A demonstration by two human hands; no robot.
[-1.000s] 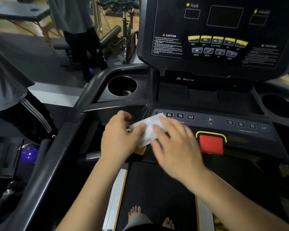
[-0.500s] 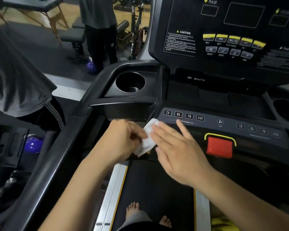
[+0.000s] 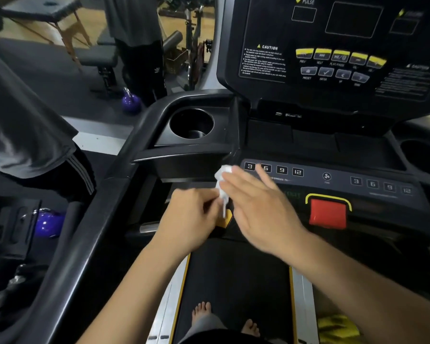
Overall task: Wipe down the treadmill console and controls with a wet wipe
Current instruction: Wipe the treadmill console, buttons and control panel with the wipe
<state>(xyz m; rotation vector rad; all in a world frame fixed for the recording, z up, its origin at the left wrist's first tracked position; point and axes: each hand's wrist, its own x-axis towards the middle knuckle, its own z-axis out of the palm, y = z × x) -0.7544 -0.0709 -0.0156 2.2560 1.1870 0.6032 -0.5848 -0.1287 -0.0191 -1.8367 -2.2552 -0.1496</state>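
Two hands meet at the left end of the treadmill's lower keypad (image 3: 333,184), whose keys read 3, 6, 9, 12 on each side of a fan key. With curled fingers the left hand (image 3: 191,217) pinches the crumpled white wet wipe (image 3: 224,171); the right hand (image 3: 261,209), fingers straight, lies against it. Above, the console (image 3: 271,26) reads PULSE, CAUTION, PRESET, ENTER.

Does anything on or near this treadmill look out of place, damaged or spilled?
Nothing looks damaged or spilled. One oddity: a crumpled yellow cloth lies right of the black running belt, near the bare feet. The white wet wipe, pinched by the left hand, is bunched up.
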